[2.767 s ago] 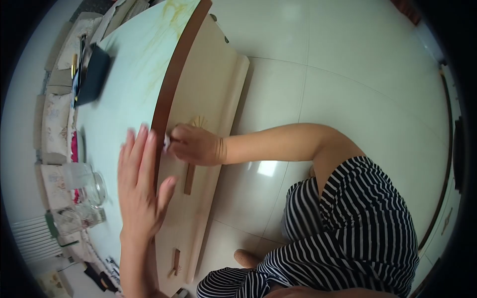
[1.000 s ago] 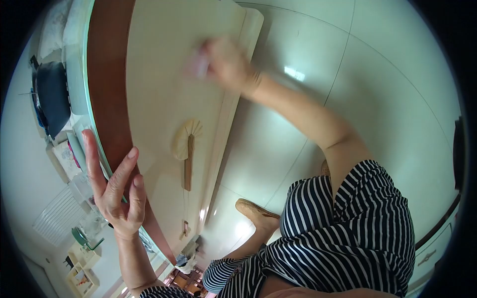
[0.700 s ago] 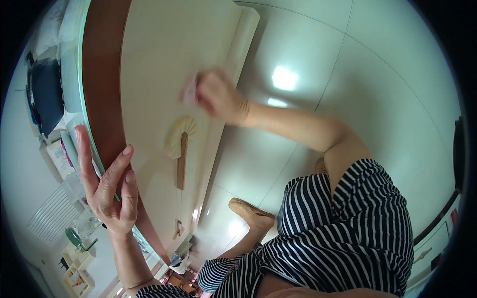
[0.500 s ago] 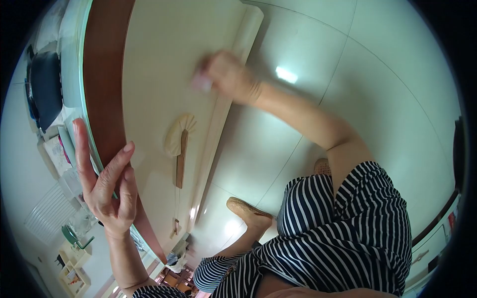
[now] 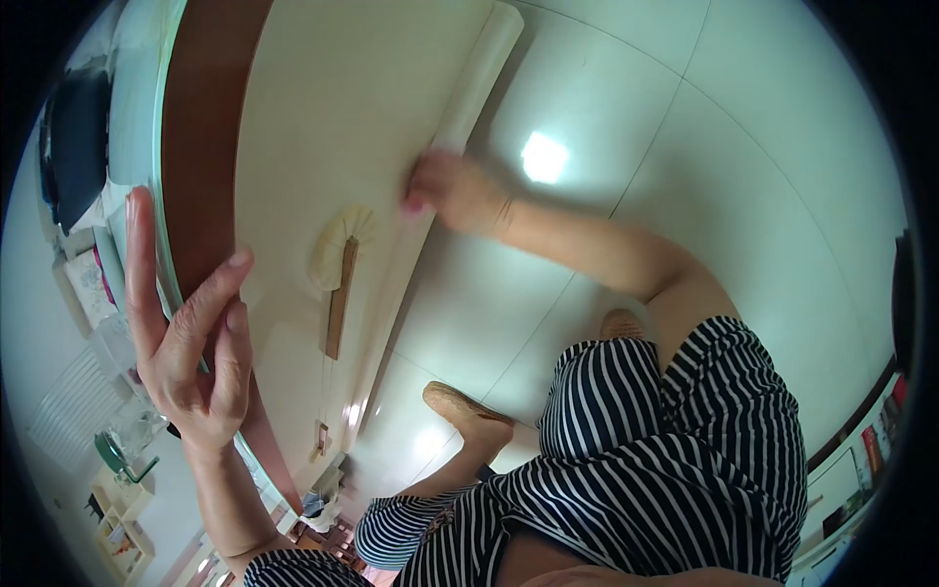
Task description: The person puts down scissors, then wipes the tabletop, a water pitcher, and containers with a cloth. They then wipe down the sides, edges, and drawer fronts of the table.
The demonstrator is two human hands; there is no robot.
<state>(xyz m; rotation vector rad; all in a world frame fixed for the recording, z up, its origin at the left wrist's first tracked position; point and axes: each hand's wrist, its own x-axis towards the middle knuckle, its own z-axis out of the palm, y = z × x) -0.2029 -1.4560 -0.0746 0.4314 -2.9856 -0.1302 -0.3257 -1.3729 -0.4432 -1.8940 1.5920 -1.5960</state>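
Note:
My left hand [image 5: 201,362] rests at the edge of the glass-topped brown counter [image 5: 196,166], fingers spread and nothing in its grip. Low on the cream cabinet front [image 5: 323,117], near its bottom ledge, my right hand [image 5: 455,191] is closed and smeared by motion. A small pinkish thing [image 5: 415,203] shows at its fingertips, too blurred to name. Between the hands, a pale yellow fan-shaped ornament [image 5: 337,245] with a brown wooden strip [image 5: 340,303] sits on the cabinet front.
On the counter are a dark bag-like object [image 5: 78,147], clear glassware [image 5: 137,430] and a green-rimmed item [image 5: 122,455]. Glossy floor tiles [image 5: 587,88] run along the cabinet. My slippered foot [image 5: 465,406] stands near its base. At far right is a shelf with books [image 5: 871,450].
My right hand has moved down the frame and slightly right, from the cabinet front toward its bottom ledge. My left hand stays at the counter edge; the view has shifted slightly.

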